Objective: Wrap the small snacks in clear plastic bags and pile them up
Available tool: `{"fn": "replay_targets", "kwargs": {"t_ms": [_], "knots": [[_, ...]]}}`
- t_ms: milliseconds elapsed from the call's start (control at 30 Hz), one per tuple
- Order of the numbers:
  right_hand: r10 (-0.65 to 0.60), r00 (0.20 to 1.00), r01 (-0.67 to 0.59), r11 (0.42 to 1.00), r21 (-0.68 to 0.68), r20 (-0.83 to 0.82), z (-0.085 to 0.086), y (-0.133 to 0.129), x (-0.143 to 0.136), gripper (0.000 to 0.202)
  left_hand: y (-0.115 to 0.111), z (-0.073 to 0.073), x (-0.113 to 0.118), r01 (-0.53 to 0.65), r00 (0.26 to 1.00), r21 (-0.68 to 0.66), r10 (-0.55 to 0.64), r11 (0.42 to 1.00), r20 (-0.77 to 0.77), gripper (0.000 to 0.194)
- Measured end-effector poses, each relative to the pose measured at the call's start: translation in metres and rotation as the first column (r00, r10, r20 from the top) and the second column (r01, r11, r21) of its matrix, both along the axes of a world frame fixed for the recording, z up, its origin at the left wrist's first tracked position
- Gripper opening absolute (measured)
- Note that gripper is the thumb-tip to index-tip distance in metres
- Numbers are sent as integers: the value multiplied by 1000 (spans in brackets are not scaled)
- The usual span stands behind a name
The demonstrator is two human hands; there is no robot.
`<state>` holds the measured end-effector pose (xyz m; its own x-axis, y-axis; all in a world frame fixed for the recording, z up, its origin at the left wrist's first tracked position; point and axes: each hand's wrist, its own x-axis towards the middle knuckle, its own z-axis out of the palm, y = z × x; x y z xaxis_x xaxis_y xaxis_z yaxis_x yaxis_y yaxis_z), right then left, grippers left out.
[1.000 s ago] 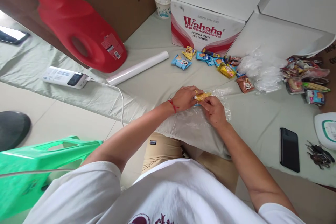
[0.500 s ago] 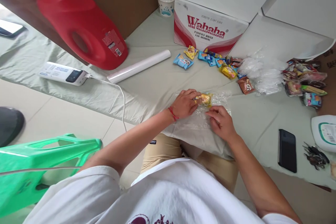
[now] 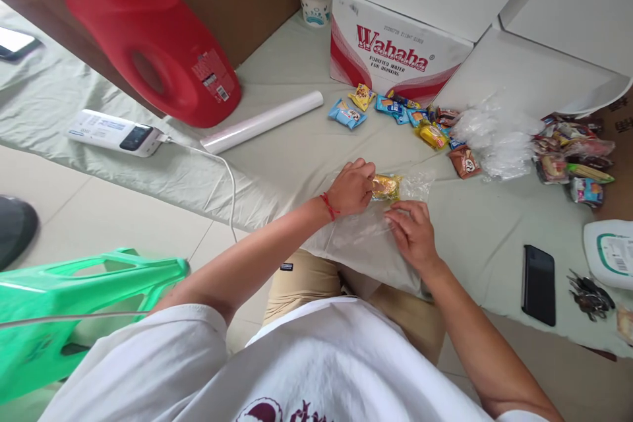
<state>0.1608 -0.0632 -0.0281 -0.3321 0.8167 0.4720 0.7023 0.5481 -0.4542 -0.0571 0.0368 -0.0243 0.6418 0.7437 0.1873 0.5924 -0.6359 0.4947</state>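
A yellow-gold snack packet (image 3: 387, 187) lies on thin clear plastic (image 3: 359, 227) spread near the table's front edge; whether it is inside a bag or on a loose sheet I cannot tell. My left hand (image 3: 351, 188), with a red string bracelet at the wrist, has its fingers curled and closed at the packet's left end. Just below and right of the packet, my right hand (image 3: 414, 231) pinches the clear plastic between thumb and fingers. Its fingertips are apart from the packet.
Wrapped snacks (image 3: 431, 135) lie beyond my hands, beside a heap of crinkled clear plastic (image 3: 499, 135). A white roll (image 3: 262, 122), power bank (image 3: 116, 133) and red jug (image 3: 163, 46) are left. A Wahaha box (image 3: 395, 49) stands behind; a phone (image 3: 539, 285) and keys (image 3: 591, 295) are right.
My left hand has drawn its fingers back off the top of the packet and curled them, so more of the packet shows. The right hand has shifted slightly left, still pinching the plastic.
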Motion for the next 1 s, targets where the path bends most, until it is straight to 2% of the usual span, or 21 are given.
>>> {"fn": "replay_targets", "kwargs": {"t_ms": [100,167,300,400,467,533,633,733,767,800,900,933,1000], "knots": [[-70,992,60,995,-85,-109,17,29,-5,22,3,5,0,8,999,-10,-8,1000,-33,35],[-106,985,90,989,-121,-135,21,52,-8,24,4,6,0,12,999,-15,-12,1000,-43,34],[-157,986,144,969,-198,-50,10,91,-20,25,5,4,-1,15,999,-56,-17,998,-41,32],[-168,982,184,956,-229,88,0,102,-30,28,5,0,-15,1,998,-136,7,991,61,34],[-194,968,226,949,-220,159,-3,103,-35,29,1,-3,-31,10,978,-218,35,976,203,43],[-216,956,257,942,-217,199,-4,102,-38,30,-7,-5,-47,56,952,-281,33,958,303,62],[-228,945,280,934,-223,233,-2,99,-40,30,-26,-7,-57,85,960,-301,3,950,281,90],[-238,939,295,929,-224,250,-1,99,-41,31,-43,-7,-48,-33,973,-255,89,966,212,109],[-238,938,296,928,-225,251,-1,99,-41,32,-45,-7,-43,-95,973,-231,139,968,182,105],[-237,939,294,929,-225,249,-1,99,-41,32,-44,-7,-39,-161,970,-212,194,964,146,93],[-236,944,289,928,-235,229,-2,100,-38,32,-33,-7,-43,-345,931,-198,362,917,52,31],[-240,947,289,926,-243,214,-2,100,-37,32,-27,-7,-51,-393,912,-214,409,894,38,21],[-245,953,287,920,-266,178,-3,101,-34,32,-17,-7,-72,-452,879,-281,476,847,18,21]]}}
